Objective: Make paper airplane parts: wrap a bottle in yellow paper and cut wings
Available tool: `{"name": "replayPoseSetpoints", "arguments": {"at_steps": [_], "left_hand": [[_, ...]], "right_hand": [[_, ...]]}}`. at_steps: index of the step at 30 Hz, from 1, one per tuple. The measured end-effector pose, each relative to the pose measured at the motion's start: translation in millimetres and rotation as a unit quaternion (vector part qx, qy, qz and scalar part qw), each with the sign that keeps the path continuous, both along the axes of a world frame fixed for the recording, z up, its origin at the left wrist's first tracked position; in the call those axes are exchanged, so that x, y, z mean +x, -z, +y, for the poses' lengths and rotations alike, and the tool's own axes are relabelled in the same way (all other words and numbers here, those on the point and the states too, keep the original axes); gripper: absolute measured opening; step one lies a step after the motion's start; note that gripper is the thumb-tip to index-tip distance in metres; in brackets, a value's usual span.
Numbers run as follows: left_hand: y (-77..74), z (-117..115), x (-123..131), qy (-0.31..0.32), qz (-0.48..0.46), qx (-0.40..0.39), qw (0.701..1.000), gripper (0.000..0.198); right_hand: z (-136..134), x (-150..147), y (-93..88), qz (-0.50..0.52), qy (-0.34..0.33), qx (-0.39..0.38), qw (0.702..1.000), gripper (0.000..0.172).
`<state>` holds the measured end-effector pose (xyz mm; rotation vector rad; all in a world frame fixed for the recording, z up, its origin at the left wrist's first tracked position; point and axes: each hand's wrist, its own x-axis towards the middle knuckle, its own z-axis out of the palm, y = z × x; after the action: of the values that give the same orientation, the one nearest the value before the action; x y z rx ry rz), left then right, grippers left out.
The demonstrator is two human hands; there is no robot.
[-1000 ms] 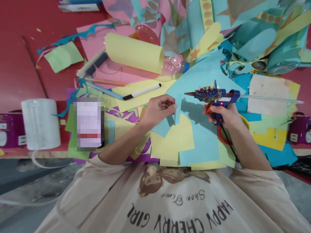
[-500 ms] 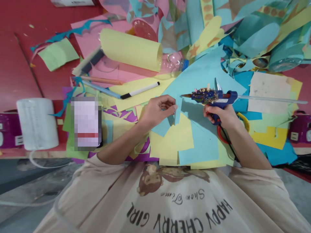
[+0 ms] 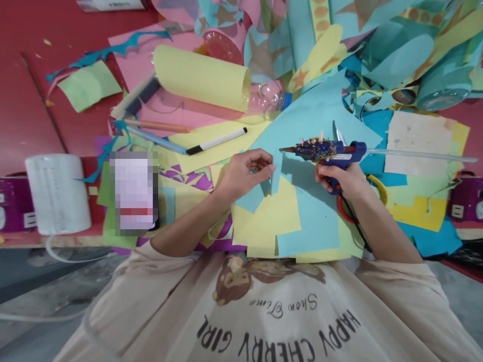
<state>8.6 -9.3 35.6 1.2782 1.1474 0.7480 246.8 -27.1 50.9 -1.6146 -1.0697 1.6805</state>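
My right hand (image 3: 341, 180) is wrapped round the handle of a blue glue gun (image 3: 341, 155), with a clear glue stick (image 3: 418, 154) out of its back. Scraps cling round the gun's barrel, and its tip points left. Just left of that tip, my left hand (image 3: 249, 173) pinches a small light blue paper strip (image 3: 276, 173), which stands over the layered sheets. Below the hands lie a yellow sheet (image 3: 264, 221) and a light blue sheet (image 3: 317, 221). Scissors with red and yellow handles (image 3: 378, 190) lie partly under my right wrist.
A yellow paper tube (image 3: 202, 78) and a bottle with a blue cap (image 3: 285, 101) lie beyond my hands. A black-and-white marker (image 3: 217, 141) and other pens are at the left. A blurred-out phone (image 3: 134, 191) sits beside a white device (image 3: 58, 193). Decorated paper pieces fill the back.
The glue gun in my right hand has shifted very slightly left, its tip closer to the strip. My left hand keeps its pinch in nearly the same place.
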Motion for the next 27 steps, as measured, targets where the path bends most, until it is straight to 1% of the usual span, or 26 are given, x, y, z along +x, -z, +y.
{"name": "replayPoseSetpoints", "arguments": {"at_steps": [5, 11, 15, 23, 27], "left_hand": [[0.1, 0.1, 0.3, -0.003, 0.000, 0.002, 1.000, 0.017], [6.2, -0.3, -1.4, -0.002, -0.009, 0.007, 1.000, 0.016], [8.7, 0.6, -2.2, -0.002, -0.010, -0.002, 1.000, 0.019], [5.3, 2.8, -0.2, -0.021, -0.012, -0.013, 1.000, 0.027], [3.0, 3.4, 0.5, -0.035, -0.024, -0.009, 0.999, 0.027]], "right_hand": [[-0.2, -1.0, -0.2, -0.014, 0.001, -0.001, 1.000, 0.019], [-1.3, 1.5, 2.3, -0.023, -0.011, 0.005, 1.000, 0.018], [-1.7, 2.2, 2.7, -0.029, -0.019, 0.003, 0.999, 0.017], [-1.5, 0.9, 0.7, -0.041, -0.038, 0.001, 0.998, 0.018], [-2.0, 1.2, 2.0, -0.037, -0.040, 0.004, 0.999, 0.018]]}}
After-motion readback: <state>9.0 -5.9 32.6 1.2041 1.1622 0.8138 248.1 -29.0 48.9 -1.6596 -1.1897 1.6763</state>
